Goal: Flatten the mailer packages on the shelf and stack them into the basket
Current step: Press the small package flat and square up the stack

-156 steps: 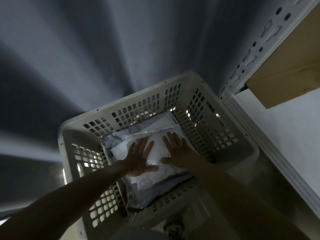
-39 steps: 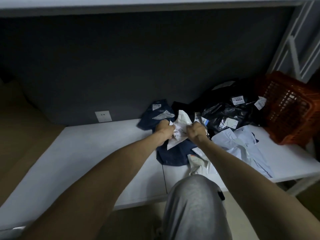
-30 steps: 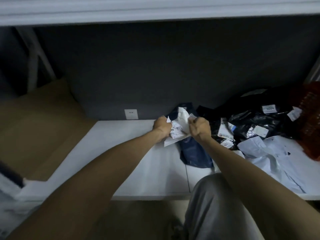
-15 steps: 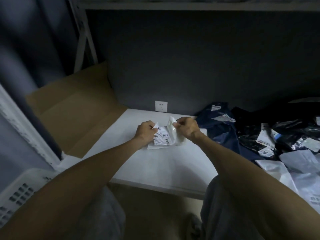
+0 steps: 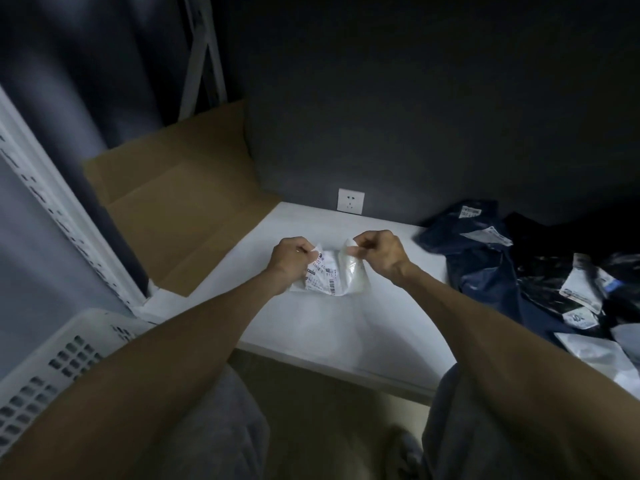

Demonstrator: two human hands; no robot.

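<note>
**Two pinches, one crumpled mailer**

Small white mailer [image 5: 332,275], creased and puffed around its label, hanging low over the white shelf [image 5: 346,337], lower edge apparently touching it. Gripped at the upper corners by the left hand [image 5: 291,258] and right hand [image 5: 377,252], fingers curled tight, set apart with the plastic drawn between. Liable to tear at a corner or seam if tugged outward too sharply. Liable to slide out of one pinch, being slick film, and fold back on itself. Bound to puff up again if lifted away without a firm press against the shelf. Could miss the white basket [image 5: 52,362], low on the left past the shelf edge, and end up on the floor. Well apart on the right, heap of dark and pale mailers [image 5: 485,261] waiting; flat cardboard [image 5: 180,209] on the left.
</note>
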